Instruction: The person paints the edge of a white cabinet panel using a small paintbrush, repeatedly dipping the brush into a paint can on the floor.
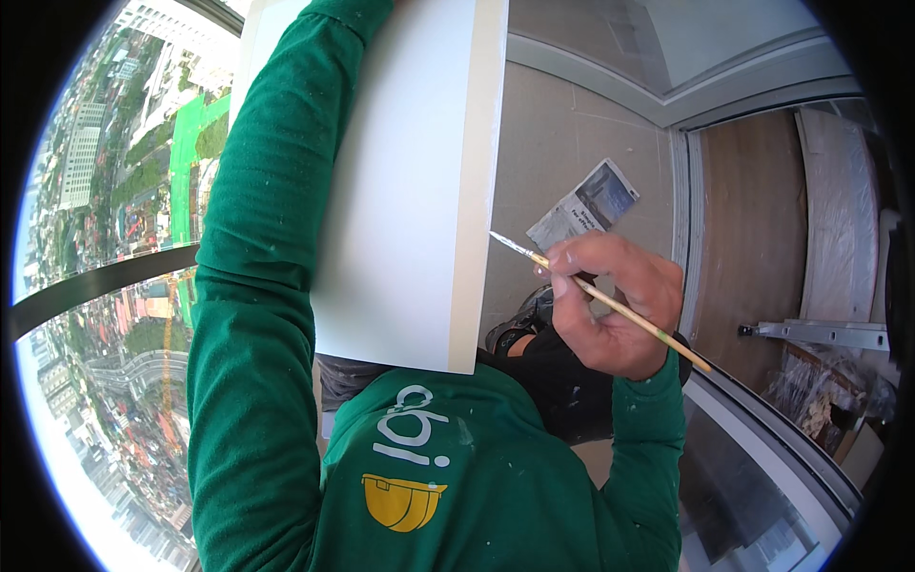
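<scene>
In a pinch between thumb and fingers, my right hand (620,296) holds a slim wooden paintbrush (624,313). Its bristles carry something white and point up and left. The bristle tip is right at the long right edge of a white panel (400,191); whether it touches is hard to tell. A strip of beige tape (469,210) runs down the panel near that edge. My left arm (262,219), in a green sleeve, reaches forward across the panel's left side. The left hand itself lies beyond the top of the picture.
A printed leaflet (583,202) lies on the floor beyond my right hand. On the left, a curved dark rail (114,286) crosses a window over a city. To the right stand a sliding door frame (681,210), a metal bar (820,333) and plastic-wrapped stuff (810,391).
</scene>
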The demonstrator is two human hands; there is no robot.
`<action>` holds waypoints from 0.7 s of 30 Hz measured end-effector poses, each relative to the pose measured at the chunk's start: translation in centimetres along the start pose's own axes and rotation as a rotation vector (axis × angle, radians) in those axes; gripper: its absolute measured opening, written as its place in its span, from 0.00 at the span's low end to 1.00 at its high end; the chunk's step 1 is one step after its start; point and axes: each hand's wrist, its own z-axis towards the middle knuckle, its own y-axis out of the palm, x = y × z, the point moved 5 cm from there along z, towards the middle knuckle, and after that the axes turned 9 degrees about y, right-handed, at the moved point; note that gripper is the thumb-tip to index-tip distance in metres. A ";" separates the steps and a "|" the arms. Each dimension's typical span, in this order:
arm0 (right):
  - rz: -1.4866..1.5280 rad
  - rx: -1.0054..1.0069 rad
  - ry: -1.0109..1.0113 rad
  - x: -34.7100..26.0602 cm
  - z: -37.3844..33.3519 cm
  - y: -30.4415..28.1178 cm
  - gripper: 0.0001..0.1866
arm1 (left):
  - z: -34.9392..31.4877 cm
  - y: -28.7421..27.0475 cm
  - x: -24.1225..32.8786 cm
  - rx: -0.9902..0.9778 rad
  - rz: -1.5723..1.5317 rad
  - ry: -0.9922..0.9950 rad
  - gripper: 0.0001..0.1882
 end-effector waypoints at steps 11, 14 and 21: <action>0.052 -0.170 0.026 0.0 -0.2 -0.1 0.07 | 0.2 0.2 0.3 0.001 -0.016 0.018 0.44; 0.038 -0.128 0.037 0.3 -0.1 -0.2 0.07 | 0.2 0.2 0.5 -0.002 -0.006 0.016 0.44; 0.028 0.034 0.044 0.9 0.2 -0.2 0.07 | 0.3 0.3 0.6 -0.027 -0.004 0.008 0.44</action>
